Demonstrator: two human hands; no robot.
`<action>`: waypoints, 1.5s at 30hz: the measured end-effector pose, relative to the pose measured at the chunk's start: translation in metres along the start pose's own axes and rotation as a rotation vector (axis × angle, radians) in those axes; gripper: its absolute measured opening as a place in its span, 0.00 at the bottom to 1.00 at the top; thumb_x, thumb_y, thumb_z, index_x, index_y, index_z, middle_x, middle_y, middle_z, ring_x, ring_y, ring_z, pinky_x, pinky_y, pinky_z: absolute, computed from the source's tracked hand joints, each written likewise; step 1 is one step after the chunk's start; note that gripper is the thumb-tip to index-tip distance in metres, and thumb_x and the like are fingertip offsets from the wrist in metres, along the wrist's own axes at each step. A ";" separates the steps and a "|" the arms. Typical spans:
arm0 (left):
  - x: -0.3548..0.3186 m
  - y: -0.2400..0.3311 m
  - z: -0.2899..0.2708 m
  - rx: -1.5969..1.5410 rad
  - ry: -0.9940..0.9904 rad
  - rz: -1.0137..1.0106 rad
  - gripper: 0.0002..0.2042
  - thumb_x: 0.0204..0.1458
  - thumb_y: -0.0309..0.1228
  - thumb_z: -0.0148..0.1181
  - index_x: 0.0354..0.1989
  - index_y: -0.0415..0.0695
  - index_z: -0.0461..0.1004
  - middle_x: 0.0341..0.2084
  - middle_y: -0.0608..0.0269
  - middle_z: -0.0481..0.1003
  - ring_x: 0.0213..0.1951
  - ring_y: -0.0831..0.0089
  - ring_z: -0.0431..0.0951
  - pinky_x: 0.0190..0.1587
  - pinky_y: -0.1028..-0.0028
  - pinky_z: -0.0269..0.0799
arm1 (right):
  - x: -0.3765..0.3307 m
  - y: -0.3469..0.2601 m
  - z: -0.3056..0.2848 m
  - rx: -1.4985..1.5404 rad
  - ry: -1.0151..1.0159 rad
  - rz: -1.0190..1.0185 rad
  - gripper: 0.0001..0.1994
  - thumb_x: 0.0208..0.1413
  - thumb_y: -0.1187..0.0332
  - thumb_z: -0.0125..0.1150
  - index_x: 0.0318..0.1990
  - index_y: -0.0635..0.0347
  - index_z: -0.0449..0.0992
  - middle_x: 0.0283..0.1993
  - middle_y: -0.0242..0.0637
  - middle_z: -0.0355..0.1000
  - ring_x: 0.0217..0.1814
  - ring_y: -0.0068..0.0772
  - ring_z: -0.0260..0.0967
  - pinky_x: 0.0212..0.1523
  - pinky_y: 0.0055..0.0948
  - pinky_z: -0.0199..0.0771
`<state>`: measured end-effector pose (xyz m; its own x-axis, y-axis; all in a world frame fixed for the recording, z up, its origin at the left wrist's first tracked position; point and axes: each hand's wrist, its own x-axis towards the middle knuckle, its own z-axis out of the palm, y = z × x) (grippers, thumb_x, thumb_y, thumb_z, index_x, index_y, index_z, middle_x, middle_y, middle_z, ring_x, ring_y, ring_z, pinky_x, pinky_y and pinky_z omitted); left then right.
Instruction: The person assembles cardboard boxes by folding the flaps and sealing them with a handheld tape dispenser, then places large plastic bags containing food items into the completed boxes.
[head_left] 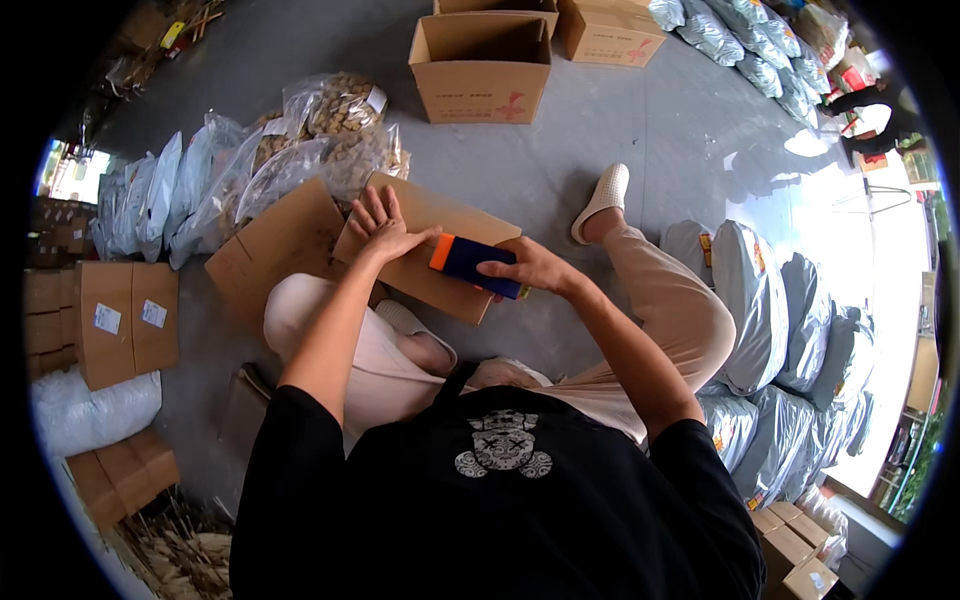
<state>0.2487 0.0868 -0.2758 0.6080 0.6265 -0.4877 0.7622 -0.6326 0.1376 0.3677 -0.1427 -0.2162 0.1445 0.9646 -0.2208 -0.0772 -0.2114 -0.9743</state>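
Observation:
My right hand (535, 266) is closed around a dark blue block with an orange end (480, 265), which looks like a packing tape dispenser. It is over the top of a closed brown carton (410, 274) that lies tilted between my legs. My left hand (385, 228) rests on the carton's upper left part, fingers spread, its thumb pointing at the orange end. Against the carton's left side leans another brown cardboard piece or box (275, 245), partly hidden by my knee and forearm. My right fingertips are partly hidden under the block.
Clear plastic bags of brown pieces (345, 105) and grey mailer bags (160, 195) stand at the left. Ahead is an open carton (480, 85). Stacked grey bags (750, 310) line the right. Cartons (105, 320) are piled at the far left.

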 end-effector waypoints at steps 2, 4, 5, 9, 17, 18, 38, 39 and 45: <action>-0.003 0.001 0.002 0.056 0.023 0.003 0.61 0.28 0.72 0.49 0.63 0.46 0.24 0.61 0.46 0.18 0.60 0.42 0.14 0.56 0.44 0.16 | -0.016 -0.002 -0.011 0.171 -0.059 0.186 0.18 0.54 0.61 0.54 0.41 0.71 0.69 0.31 0.38 0.73 0.23 0.24 0.69 0.27 0.22 0.72; -0.009 0.002 -0.001 0.023 0.033 -0.006 0.61 0.28 0.71 0.50 0.63 0.46 0.23 0.61 0.46 0.18 0.60 0.41 0.15 0.56 0.44 0.16 | -0.047 -0.021 -0.030 0.022 -0.075 0.267 0.17 0.52 0.60 0.55 0.36 0.69 0.71 0.26 0.38 0.71 0.21 0.24 0.68 0.24 0.23 0.71; -0.008 -0.002 0.002 0.040 0.046 -0.012 0.61 0.28 0.72 0.50 0.62 0.46 0.23 0.61 0.45 0.19 0.60 0.39 0.16 0.56 0.43 0.17 | -0.067 -0.035 -0.041 -0.104 -0.053 0.333 0.17 0.51 0.59 0.56 0.34 0.69 0.72 0.23 0.36 0.71 0.19 0.23 0.68 0.24 0.22 0.69; -0.006 -0.002 0.003 0.039 0.053 -0.007 0.62 0.27 0.73 0.49 0.62 0.46 0.22 0.61 0.44 0.18 0.60 0.39 0.15 0.56 0.42 0.18 | -0.149 -0.065 -0.076 -0.208 0.006 0.576 0.17 0.45 0.60 0.64 0.30 0.69 0.73 0.19 0.35 0.70 0.18 0.22 0.67 0.22 0.21 0.67; 0.000 -0.001 0.000 0.033 0.021 -0.012 0.63 0.25 0.74 0.49 0.62 0.47 0.22 0.61 0.46 0.18 0.60 0.41 0.15 0.57 0.44 0.18 | -0.175 -0.093 -0.066 -0.211 0.025 0.531 0.20 0.44 0.56 0.64 0.32 0.69 0.72 0.20 0.35 0.70 0.19 0.24 0.70 0.22 0.20 0.72; 0.000 -0.001 0.000 0.026 0.024 -0.009 0.63 0.25 0.74 0.49 0.62 0.47 0.22 0.61 0.46 0.18 0.60 0.41 0.15 0.57 0.44 0.18 | -0.177 -0.094 -0.065 -0.184 0.018 0.558 0.21 0.44 0.56 0.64 0.33 0.69 0.72 0.20 0.35 0.70 0.19 0.23 0.70 0.22 0.19 0.72; -0.004 -0.009 -0.010 0.052 0.004 0.012 0.71 0.15 0.69 0.62 0.62 0.45 0.21 0.60 0.43 0.16 0.59 0.42 0.13 0.57 0.43 0.17 | -0.003 0.091 0.038 -0.555 0.208 0.710 0.20 0.40 0.53 0.61 0.29 0.66 0.75 0.22 0.41 0.73 0.19 0.33 0.72 0.25 0.30 0.74; -0.002 -0.004 -0.010 0.038 0.017 0.018 0.71 0.15 0.69 0.62 0.62 0.45 0.21 0.60 0.43 0.17 0.59 0.42 0.13 0.57 0.43 0.16 | -0.006 0.106 0.042 -0.540 0.207 0.739 0.21 0.39 0.52 0.62 0.31 0.65 0.75 0.24 0.41 0.74 0.23 0.36 0.73 0.28 0.31 0.74; -0.008 -0.006 -0.004 0.030 0.065 0.042 0.68 0.15 0.68 0.62 0.63 0.46 0.27 0.61 0.43 0.21 0.61 0.43 0.18 0.58 0.45 0.21 | -0.024 0.142 0.054 0.007 0.415 0.710 0.20 0.48 0.61 0.58 0.27 0.78 0.69 0.22 0.52 0.71 0.18 0.41 0.72 0.18 0.32 0.74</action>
<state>0.2406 0.0874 -0.2692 0.6532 0.6265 -0.4252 0.7291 -0.6719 0.1302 0.2999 -0.1870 -0.3468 0.4119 0.4648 -0.7838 -0.2930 -0.7469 -0.5969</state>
